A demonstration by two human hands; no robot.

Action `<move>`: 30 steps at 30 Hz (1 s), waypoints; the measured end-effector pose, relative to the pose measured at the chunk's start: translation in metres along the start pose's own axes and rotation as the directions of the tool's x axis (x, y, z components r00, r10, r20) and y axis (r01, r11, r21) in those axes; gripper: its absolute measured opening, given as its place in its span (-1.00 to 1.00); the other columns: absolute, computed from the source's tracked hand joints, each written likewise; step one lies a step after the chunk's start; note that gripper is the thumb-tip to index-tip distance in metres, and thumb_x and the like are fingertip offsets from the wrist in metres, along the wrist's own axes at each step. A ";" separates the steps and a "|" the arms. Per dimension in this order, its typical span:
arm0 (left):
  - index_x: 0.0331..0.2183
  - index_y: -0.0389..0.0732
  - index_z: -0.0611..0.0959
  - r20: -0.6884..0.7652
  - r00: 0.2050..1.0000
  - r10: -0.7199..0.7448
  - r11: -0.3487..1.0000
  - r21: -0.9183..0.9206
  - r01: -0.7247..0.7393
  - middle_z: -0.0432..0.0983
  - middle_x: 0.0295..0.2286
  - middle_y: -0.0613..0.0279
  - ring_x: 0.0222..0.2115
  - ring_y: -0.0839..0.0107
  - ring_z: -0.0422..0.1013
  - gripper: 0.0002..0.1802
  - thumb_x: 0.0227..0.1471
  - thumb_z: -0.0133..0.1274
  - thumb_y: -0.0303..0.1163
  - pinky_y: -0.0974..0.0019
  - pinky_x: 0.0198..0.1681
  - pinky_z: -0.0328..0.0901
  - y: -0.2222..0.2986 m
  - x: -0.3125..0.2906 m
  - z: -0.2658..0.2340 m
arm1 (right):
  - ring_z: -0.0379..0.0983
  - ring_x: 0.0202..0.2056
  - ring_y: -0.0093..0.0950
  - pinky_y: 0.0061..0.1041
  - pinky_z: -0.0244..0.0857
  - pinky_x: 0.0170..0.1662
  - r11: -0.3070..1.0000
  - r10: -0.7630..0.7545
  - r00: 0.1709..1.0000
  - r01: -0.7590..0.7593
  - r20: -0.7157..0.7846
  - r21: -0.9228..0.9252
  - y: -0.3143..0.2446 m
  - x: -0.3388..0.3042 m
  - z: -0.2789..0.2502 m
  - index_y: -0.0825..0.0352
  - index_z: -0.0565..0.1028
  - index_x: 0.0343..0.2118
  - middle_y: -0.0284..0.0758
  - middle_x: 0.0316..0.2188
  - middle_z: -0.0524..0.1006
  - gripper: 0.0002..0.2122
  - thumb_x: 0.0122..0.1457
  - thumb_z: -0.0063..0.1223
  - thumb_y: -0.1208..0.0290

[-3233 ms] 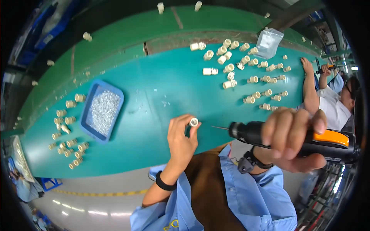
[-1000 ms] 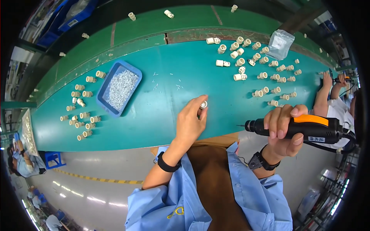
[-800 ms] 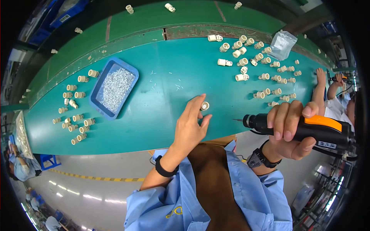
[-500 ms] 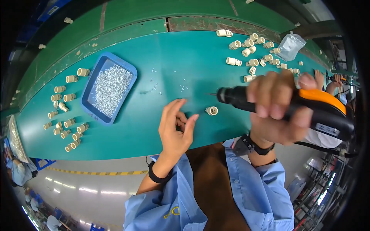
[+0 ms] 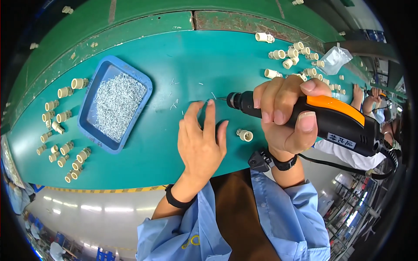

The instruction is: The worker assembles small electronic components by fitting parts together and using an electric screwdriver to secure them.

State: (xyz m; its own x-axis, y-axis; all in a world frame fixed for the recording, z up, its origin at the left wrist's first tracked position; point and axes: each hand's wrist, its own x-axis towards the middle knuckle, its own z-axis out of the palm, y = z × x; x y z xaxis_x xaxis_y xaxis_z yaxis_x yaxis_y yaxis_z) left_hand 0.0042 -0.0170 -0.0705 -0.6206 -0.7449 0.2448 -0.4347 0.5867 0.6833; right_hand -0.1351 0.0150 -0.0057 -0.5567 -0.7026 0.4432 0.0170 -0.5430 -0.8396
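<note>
My right hand (image 5: pixel 289 115) is wrapped round a black and orange electric screwdriver (image 5: pixel 337 119), its bit pointing left. The bit's tip is close to a small silvery screw (image 5: pixel 214 95) and to the index fingertip of my left hand (image 5: pixel 200 141). That hand has its fingers apart over the green tabletop, with nothing visible in them. One cream cylindrical fitting (image 5: pixel 244 135) lies right of my left hand, its round opening showing. Several more loose screws (image 5: pixel 174 104) are scattered beyond my left fingertips.
A blue tray (image 5: pixel 148 82) full of silvery screws sits at left. Cream fittings (image 5: pixel 65 116) lie left of it, and more fittings (image 5: pixel 277 54) at the far right, near a clear plastic bag (image 5: pixel 336 60). The screwdriver's black cord (image 5: pixel 344 168) hangs at right. Another person's hands (image 5: pixel 368 100) show beyond.
The screwdriver in my right hand has moved left, bringing its bit near the loose screws. My left hand's index finger now reaches out toward the bit.
</note>
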 end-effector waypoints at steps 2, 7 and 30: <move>-0.13 -0.32 0.51 -0.046 0.999 0.013 1.000 0.004 -0.013 0.31 -0.18 0.06 -0.48 0.34 0.24 -0.52 -0.20 0.19 -0.55 0.35 -0.42 0.21 -0.003 0.000 0.002 | 0.22 -0.67 -0.57 -0.51 0.20 -0.55 1.000 -0.002 1.000 0.002 0.002 0.015 0.003 0.004 0.002 0.26 0.23 -0.15 -0.43 -0.69 0.28 -0.66 0.09 0.06 0.28; -0.16 -0.29 0.54 -0.146 0.983 -0.109 0.957 -0.282 0.064 0.32 -0.23 0.13 -0.53 0.45 0.17 -0.59 -0.16 0.18 -0.52 0.42 -0.47 0.16 -0.006 -0.001 -0.001 | 0.22 -0.67 -0.55 -0.48 0.19 -0.54 0.998 -0.053 0.998 0.053 0.022 0.019 0.002 0.004 -0.003 0.25 0.24 -0.10 -0.43 -0.69 0.29 -0.63 0.09 0.05 0.25; -0.33 -0.32 0.61 0.020 0.999 0.028 0.863 -0.504 -0.015 0.46 -0.38 0.15 -0.56 0.48 0.38 -0.76 -0.17 0.14 -0.68 0.49 -0.58 0.27 0.046 -0.009 -0.006 | 0.28 -0.58 -0.64 -0.53 0.19 -0.44 0.970 -0.185 0.964 0.149 0.189 0.190 -0.086 -0.026 -0.035 0.22 0.27 -0.04 -0.52 -0.58 0.37 -0.60 0.15 -0.08 0.08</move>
State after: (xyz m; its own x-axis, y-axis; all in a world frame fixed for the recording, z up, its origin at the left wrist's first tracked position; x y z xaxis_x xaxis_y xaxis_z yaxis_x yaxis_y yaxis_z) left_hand -0.0065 0.0143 -0.0370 -0.6453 -0.7216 0.2506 -0.0371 0.3572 0.9333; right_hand -0.1515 0.0961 0.0445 -0.3827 -0.6641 0.6422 0.0914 -0.7190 -0.6890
